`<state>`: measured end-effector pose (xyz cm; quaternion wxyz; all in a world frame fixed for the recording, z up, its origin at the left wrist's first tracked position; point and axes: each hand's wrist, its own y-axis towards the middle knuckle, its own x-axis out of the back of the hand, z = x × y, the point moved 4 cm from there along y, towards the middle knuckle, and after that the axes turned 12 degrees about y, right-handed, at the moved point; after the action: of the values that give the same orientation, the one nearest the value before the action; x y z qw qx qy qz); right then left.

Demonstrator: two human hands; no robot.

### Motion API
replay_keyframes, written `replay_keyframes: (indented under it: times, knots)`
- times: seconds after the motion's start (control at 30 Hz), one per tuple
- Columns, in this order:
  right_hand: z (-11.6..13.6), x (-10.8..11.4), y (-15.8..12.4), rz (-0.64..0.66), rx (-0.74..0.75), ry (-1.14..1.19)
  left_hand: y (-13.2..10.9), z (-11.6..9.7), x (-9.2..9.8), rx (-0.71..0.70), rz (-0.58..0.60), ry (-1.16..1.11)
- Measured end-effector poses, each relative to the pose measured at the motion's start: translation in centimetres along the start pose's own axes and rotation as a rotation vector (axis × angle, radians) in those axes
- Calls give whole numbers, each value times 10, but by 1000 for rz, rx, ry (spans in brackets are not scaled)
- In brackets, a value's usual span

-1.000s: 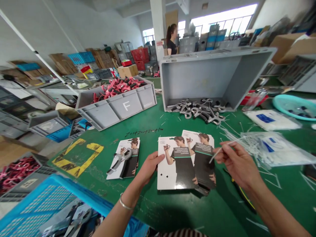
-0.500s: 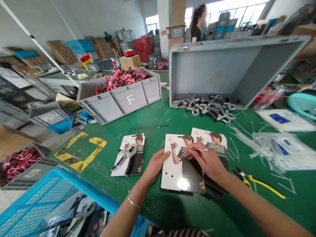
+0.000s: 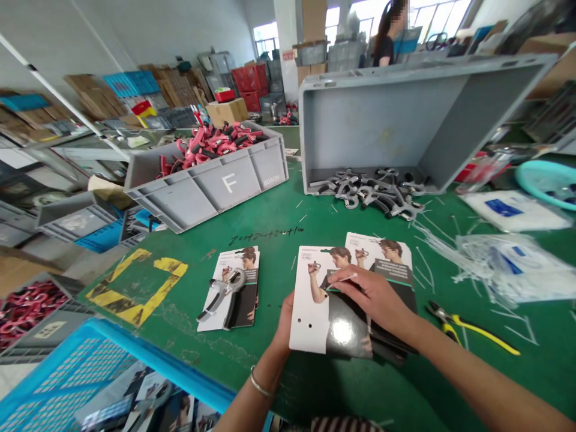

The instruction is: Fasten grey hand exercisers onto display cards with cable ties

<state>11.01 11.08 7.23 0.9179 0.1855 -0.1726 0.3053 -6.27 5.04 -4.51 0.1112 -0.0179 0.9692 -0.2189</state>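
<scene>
Card stack [image 3: 310, 318]: printed backing cards, flat on bench, centre-right of view, directly ahead of both hands; top card on near side, second card fanned out far-right.
Long axis: runs near to far, tipped slightly right; rear card skewed further.
Left hand [image 3: 284, 327]: at left long edge of stack, fingers hidden behind top card, seems to grip that edge.
Right hand [image 3: 373, 297]: over top card, right of centre, pinching zip tie [image 3: 346, 279].
Zip tie: thin, white, lies across top card, tip pointing left toward left hand.
Hands: apart, top card's width between them, both on stack.
Nearer arm: cannot tell clearly; left wrist, with bangle [image 3: 260, 384], comes in from near-left, right forearm from near-right.
Left of stack: single card [image 3: 211, 318] with gray hand gripper [image 3: 225, 291] on it, just beside, not touching.
Right of stack: yellow-handled pliers [image 3: 481, 336], near; tie bags [image 3: 508, 270] beyond.
Far: gray bin [image 3: 369, 114] on its side, gray grippers at its mouth; bin F [image 3: 202, 192] holding pink grippers.
Near-left: blue crate [image 3: 90, 366] of cards.
Under all: green bench [image 3: 279, 384].
</scene>
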Motion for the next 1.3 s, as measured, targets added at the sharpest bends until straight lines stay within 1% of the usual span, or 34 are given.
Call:
replay_keyframes:
  times: [0.07, 0.13, 0.2, 0.27, 0.33, 0.37, 0.4, 0.47, 0.53, 0.63, 0.8, 0.9, 0.97, 1.03, 1.13, 1.23, 1.3]
  knots:
    - [1, 2, 1, 8, -4, 34, -13, -5, 7, -31, -24, 22]
    - [2, 2, 2, 27, -10, 45, -29, -9, 14, -87, -34, 97]
    - [3, 2, 4, 46, -17, 41, -43, -12, 18, -166, -40, 194]
    - [3, 1, 5, 58, -25, 29, -50, -13, 19, -248, -82, 272]
    - [2, 0, 6, 67, -26, 15, -48, -11, 16, -300, -164, 276]
    - [2, -1, 6, 68, -23, 9, -45, -9, 13, -304, -201, 246]
    - [2, -1, 5, 71, -19, 4, -40, -7, 9, -295, -228, 204]
    - [2, -3, 5, 70, -6, -7, -30, -4, 1, -257, -246, 127]
    - [3, -4, 4, 68, 5, -25, -22, -5, -7, -232, -238, 109]
    - [4, -4, 4, 56, -2, -52, -18, -17, -10, -252, -227, 138]
    - [5, 0, 2, 0, -34, -1, -25, -43, -7, -302, -208, 205]
    - [6, 2, 1, -19, -7, 36, -31, -55, -7, -356, -192, 291]
    - [6, 2, 1, -2, 36, 46, -31, -62, -9, -394, -164, 359]
    - [8, 1, 0, 32, 91, 42, -29, -65, -11, -394, -138, 385]
    - [11, 0, -2, 64, 161, 20, -20, -65, -10, -345, -146, 352]
    - [13, 0, -4, 61, 182, -6, -14, -62, -7, -313, -171, 310]
    - [13, -1, -4, 56, 173, -27, -13, -60, -6, -287, -166, 250]
